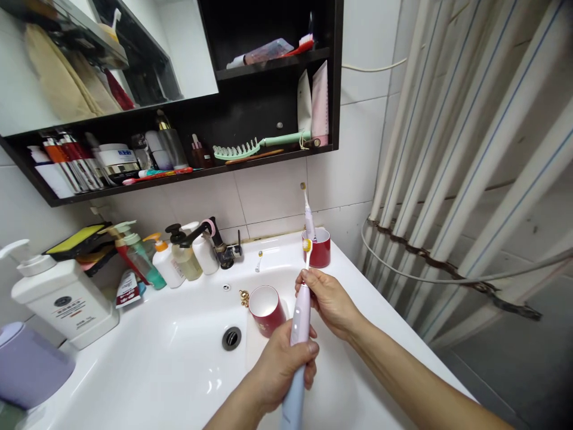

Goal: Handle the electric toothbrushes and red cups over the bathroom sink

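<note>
Left hand [283, 359] grip closed around electric toothbrush [301, 316], over sink [174, 334], near right side; right hand [333, 303] pinches brush head [308, 255] neck. Best: handle steady, head aligned straight, fingertips off bristles.

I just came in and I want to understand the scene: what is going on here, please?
A person is holding an electric toothbrush over the white sink. The left hand grips its handle, while the right hand pinches the neck of its yellow-and-white brush head. Just beyond the left hand is a red cup. Another red cup, near the wall, holds a second toothbrush.
</note>
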Action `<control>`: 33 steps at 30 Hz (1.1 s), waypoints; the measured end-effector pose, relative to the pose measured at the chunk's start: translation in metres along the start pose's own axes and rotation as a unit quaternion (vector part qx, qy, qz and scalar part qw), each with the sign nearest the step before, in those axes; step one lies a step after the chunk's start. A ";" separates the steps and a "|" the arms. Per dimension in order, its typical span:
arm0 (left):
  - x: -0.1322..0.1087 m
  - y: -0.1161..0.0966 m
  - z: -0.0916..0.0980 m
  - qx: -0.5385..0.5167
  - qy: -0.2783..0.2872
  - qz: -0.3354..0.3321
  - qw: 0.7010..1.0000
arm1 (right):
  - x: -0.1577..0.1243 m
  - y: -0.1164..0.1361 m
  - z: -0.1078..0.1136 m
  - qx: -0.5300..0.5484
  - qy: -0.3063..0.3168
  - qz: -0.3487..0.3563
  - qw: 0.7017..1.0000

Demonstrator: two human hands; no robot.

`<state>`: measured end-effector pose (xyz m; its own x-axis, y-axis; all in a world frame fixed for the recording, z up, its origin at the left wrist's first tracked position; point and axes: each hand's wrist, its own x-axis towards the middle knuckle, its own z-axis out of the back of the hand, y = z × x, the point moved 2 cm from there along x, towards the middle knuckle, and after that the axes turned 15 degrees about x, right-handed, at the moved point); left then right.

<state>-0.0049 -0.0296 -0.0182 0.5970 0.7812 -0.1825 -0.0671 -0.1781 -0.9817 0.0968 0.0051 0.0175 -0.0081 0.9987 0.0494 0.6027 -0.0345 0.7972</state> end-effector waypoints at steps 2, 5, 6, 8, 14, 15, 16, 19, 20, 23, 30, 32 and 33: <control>0.000 0.000 0.000 0.019 -0.013 0.002 1.000 | 0.000 -0.001 0.001 -0.001 0.002 -0.001 1.000; 0.001 0.000 0.001 0.031 -0.011 0.002 0.999 | 0.000 -0.003 0.001 0.002 0.005 0.006 1.000; 0.001 -0.001 0.002 0.032 -0.012 0.003 0.999 | 0.000 -0.004 0.001 0.003 0.007 0.006 1.000; 0.002 -0.002 0.004 0.032 -0.018 0.003 0.999 | -0.001 -0.005 -0.001 0.003 0.015 -0.001 1.000; 0.005 -0.010 0.015 0.071 -0.100 -0.034 0.992 | -0.003 -0.008 -0.008 -0.061 0.078 -0.029 0.995; 0.005 -0.011 0.016 0.081 -0.110 -0.038 0.990 | -0.003 -0.009 -0.009 -0.080 0.088 -0.033 0.992; 0.005 -0.011 0.018 0.092 -0.115 -0.040 0.988 | -0.003 -0.010 -0.010 -0.097 0.091 -0.036 0.990; 0.007 -0.011 0.024 0.137 -0.128 -0.054 0.981 | 0.002 -0.013 -0.013 -0.125 0.077 -0.030 0.989; 0.008 -0.011 0.028 0.157 -0.141 -0.068 0.975 | 0.006 -0.012 -0.015 -0.132 0.070 -0.019 0.989; 0.009 -0.012 0.052 0.243 -0.225 -0.106 0.938 | 0.025 -0.005 -0.022 -0.152 0.050 0.028 0.987; 0.007 -0.008 0.095 0.502 -0.333 -0.072 0.795 | 0.076 -0.012 -0.038 -0.208 0.043 0.081 0.974; 0.010 -0.002 0.094 0.557 -0.303 -0.052 0.771 | 0.085 -0.026 -0.037 -0.226 0.051 0.074 0.970; 0.012 0.001 0.092 0.581 -0.286 -0.045 0.761 | 0.089 -0.033 -0.035 -0.234 0.055 0.069 0.968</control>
<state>-0.0713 0.0349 -0.0266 0.2182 0.9507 0.2204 -0.9059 0.2813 -0.3167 0.0480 0.0936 0.0167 -0.0534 0.9742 0.2191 0.1777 -0.2066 0.9622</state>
